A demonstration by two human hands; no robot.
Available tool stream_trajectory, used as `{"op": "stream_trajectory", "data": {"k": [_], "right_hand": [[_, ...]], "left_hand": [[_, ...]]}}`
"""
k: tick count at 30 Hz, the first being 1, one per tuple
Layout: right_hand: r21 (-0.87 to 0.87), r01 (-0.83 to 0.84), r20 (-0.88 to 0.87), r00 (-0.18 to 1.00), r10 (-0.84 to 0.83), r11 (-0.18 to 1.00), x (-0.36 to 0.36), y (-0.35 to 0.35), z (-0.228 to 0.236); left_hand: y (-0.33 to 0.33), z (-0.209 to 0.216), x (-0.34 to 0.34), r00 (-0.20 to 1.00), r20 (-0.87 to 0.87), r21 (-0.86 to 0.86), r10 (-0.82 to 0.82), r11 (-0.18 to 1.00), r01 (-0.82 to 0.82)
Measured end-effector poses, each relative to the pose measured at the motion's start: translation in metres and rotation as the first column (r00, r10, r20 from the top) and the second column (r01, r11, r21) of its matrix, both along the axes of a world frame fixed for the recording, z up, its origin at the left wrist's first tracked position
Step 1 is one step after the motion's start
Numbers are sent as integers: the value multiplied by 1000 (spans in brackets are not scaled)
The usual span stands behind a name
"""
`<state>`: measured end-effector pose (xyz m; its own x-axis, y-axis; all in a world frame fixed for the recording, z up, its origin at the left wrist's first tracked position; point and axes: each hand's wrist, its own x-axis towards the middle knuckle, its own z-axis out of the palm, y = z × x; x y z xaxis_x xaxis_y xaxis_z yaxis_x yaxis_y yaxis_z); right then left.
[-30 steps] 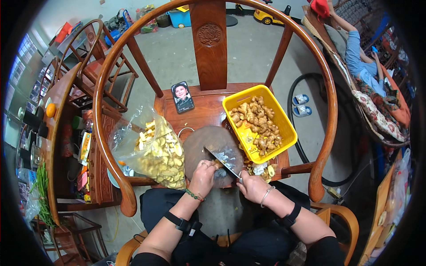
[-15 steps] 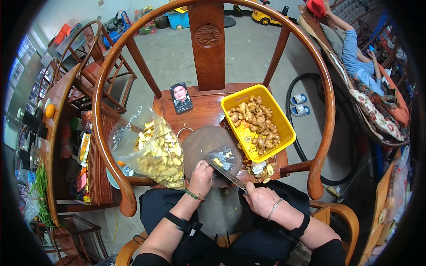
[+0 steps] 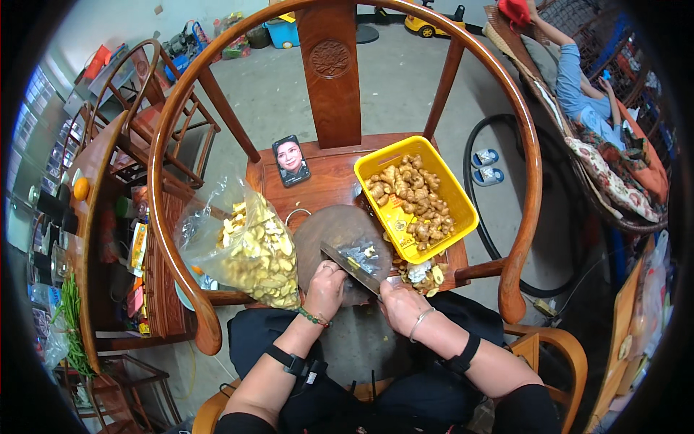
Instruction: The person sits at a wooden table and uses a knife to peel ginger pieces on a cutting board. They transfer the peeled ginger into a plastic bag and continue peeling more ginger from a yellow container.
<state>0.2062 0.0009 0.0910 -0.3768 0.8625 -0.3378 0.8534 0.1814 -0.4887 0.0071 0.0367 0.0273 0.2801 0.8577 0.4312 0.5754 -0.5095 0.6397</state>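
My right hand (image 3: 402,309) is closed round the handle of a knife (image 3: 354,269). Its blade slants up and left over a round wooden chopping board (image 3: 312,230). Curled at the board's near edge, my left hand (image 3: 324,289) is beside the blade; whatever its fingers pinch is hidden. A few pale ginger bits (image 3: 370,252) lie on the board's right part. Left of the board leans a clear plastic bag (image 3: 264,257) full of ginger slices. To the right stands a yellow plastic basket (image 3: 467,230) with whole ginger roots (image 3: 416,189) in it.
All this rests on a wooden armchair seat (image 3: 336,163), ringed by its curved rail (image 3: 531,173). A phone (image 3: 291,160) lies at the back of the seat. Ginger scraps (image 3: 434,278) sit below the basket. A person reclines on a lounger (image 3: 585,181) at far right.
The knife and my right hand have shifted left and slightly away from me, and the blade now reaches past my left fingers. My left hand has barely moved. The whole view has drifted slightly.
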Motion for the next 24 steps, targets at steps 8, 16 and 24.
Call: {"op": "stream_trajectory", "data": {"k": [8, 16, 24], "right_hand": [[19, 123, -170, 978, -118, 992, 12, 6, -6], [10, 30, -49, 998, -29, 1000, 19, -27, 32], [-36, -8, 58, 998, 10, 999, 16, -35, 38]], "left_hand": [[-2, -7, 1, 998, -9, 74, 65, 995, -64], [-4, -11, -2, 999, -4, 94, 45, 995, -45], [-4, -5, 0, 1000, 9, 79, 29, 996, -30]]}}
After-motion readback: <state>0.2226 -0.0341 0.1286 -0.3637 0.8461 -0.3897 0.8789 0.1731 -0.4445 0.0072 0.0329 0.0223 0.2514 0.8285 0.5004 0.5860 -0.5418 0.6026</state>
